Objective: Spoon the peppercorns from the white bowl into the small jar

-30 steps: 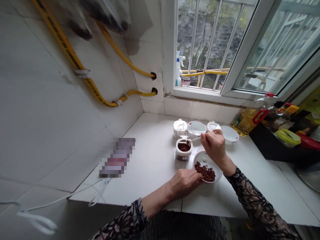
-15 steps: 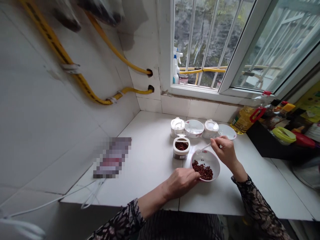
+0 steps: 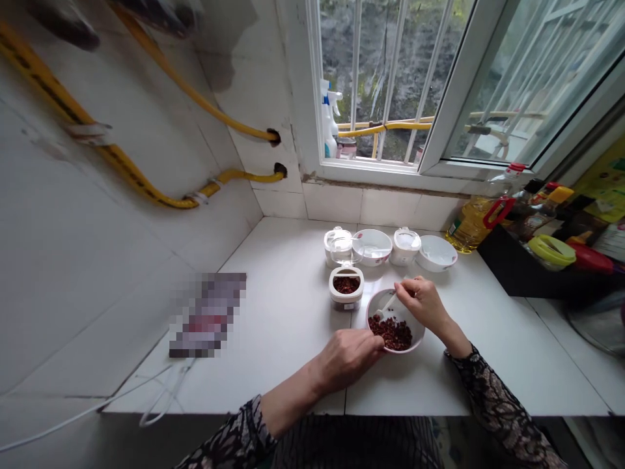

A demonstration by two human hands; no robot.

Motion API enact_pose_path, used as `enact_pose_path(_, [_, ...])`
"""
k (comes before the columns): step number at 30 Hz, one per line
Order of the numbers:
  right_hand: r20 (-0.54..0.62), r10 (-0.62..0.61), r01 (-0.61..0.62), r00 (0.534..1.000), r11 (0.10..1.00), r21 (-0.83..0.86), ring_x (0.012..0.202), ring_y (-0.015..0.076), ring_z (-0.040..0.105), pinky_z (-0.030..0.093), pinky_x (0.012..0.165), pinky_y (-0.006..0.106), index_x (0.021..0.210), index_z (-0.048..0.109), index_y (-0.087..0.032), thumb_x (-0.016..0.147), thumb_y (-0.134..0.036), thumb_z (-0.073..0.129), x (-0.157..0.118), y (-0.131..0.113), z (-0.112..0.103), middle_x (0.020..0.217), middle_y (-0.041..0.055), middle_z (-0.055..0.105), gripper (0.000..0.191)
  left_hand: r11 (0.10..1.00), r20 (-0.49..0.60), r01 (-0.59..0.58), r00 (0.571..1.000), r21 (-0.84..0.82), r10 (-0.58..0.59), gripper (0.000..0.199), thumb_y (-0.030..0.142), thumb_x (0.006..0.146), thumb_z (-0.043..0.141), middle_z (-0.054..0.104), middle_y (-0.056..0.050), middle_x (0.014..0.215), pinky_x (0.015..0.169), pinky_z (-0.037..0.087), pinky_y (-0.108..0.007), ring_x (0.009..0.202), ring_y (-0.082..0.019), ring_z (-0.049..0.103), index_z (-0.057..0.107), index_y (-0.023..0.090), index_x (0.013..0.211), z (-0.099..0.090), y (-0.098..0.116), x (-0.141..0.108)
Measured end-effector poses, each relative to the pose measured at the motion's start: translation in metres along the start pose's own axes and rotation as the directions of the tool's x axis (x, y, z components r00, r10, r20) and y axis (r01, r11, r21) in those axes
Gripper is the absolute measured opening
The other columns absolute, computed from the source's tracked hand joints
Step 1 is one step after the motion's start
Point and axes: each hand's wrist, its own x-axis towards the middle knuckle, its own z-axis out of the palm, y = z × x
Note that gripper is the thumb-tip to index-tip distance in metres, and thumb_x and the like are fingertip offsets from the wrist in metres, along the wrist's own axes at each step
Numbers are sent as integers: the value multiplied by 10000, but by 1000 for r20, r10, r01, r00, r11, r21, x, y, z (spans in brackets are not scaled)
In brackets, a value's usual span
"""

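A white bowl (image 3: 415, 335) with a pink rim stands on the counter, partly filled with dark red dried bits (image 3: 396, 335) that look like peppercorns. My left hand (image 3: 347, 355) is closed on the bowl's near left rim. In my right hand (image 3: 424, 303), pinched between thumb and fingers, is a small white spoon (image 3: 388, 305), its tip down among the red bits. Just left of the bowl sits a spice jar (image 3: 346, 288) with its clear lid up, holding similar red bits.
Behind stand two white-lidded jars (image 3: 405, 246) and two white bowls (image 3: 438, 254). At the right are an oil bottle (image 3: 469, 225) and a black box (image 3: 512, 267) of condiments. A blurred-out flat object (image 3: 208, 316) with a white cable (image 3: 161, 404) lies at the left.
My right hand has moved down and left, bringing the spoon from above the bowl's far rim into the red bits. My left hand stays on the rim. The view has shifted slightly.
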Motion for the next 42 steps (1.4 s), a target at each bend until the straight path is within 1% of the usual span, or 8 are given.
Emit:
enact_pose_path(6, [-1, 214, -209, 977, 957, 202, 503, 102, 345, 285, 496, 246, 507, 420, -196, 876, -474, 491, -1, 3, -7, 488, -27, 375, 467, 1000, 8, 3, 1000, -21, -3, 145, 189, 1010, 433, 584, 14, 651, 512, 396, -228, 544, -111, 543, 532, 163, 907, -1, 0, 0])
enact_pose_path(23, [56, 428, -397, 902, 771, 498, 452, 87, 292, 225, 443, 251, 484, 429, -205, 743, -654, 598, 8, 6, -1, 458, -35, 382, 545, 1000, 22, 19, 1000, -16, -19, 156, 192, 1002, 426, 598, 7, 663, 532, 443, -204, 564, -107, 578, 549, 172, 908, 0, 0, -1])
enact_pose_path(27, [-134, 271, -210, 953, 911, 356, 492, 114, 340, 285, 501, 270, 522, 456, -211, 853, -569, 513, 27, -14, -5, 489, -25, 398, 491, 1000, 13, 14, 1000, -5, -14, 206, 199, 1018, 395, 584, 12, 640, 519, 430, -204, 536, -105, 561, 546, 168, 882, -1, 1, 1])
enact_pose_path(30, [-312, 2, 22, 950, 997, 76, 528, 126, 368, 355, 626, 294, 551, 434, -217, 944, -416, 453, 40, -35, -4, 506, -23, 424, 441, 1000, -6, 9, 1000, 6, -9, 237, 203, 1026, 384, 572, 13, 616, 491, 404, -214, 509, -108, 541, 542, 164, 853, 0, 1, 3])
enact_pose_path(32, [-310, -238, 204, 921, 969, -137, 522, 118, 361, 374, 739, 315, 568, 434, -214, 969, -323, 440, 44, -47, 0, 517, -27, 459, 415, 1000, -18, 10, 1000, 15, -10, 249, 221, 1031, 390, 569, 13, 608, 479, 394, -224, 502, -112, 538, 544, 163, 845, 0, 2, 4])
enact_pose_path(35, [-178, -503, 433, 846, 841, -325, 511, 108, 368, 370, 822, 318, 617, 489, -207, 969, -243, 466, 43, -58, 6, 549, -32, 529, 355, 1000, -35, 9, 999, 20, -8, 244, 236, 1037, 398, 586, 10, 620, 486, 402, -238, 515, -118, 555, 549, 161, 861, 0, 2, 5])
enact_pose_path(38, [-206, -543, 462, 814, 820, -338, 506, 104, 385, 380, 813, 307, 639, 504, -205, 973, -211, 468, 36, -55, 1, 536, -42, 521, 336, 1000, -40, -3, 999, 26, 4, 249, 230, 1042, 383, 586, 12, 621, 482, 397, -239, 513, -115, 554, 546, 163, 867, -1, 3, 6])
enact_pose_path(42, [-317, -408, 357, 856, 911, -209, 459, 92, 313, 407, 734, 287, 595, 428, -214, 965, -203, 480, 28, -34, -19, 480, -73, 400, 374, 999, -20, -18, 1000, 40, 19, 241, 194, 1036, 368, 579, 14, 618, 488, 393, -235, 511, -113, 541, 540, 163, 871, -3, 4, 6])
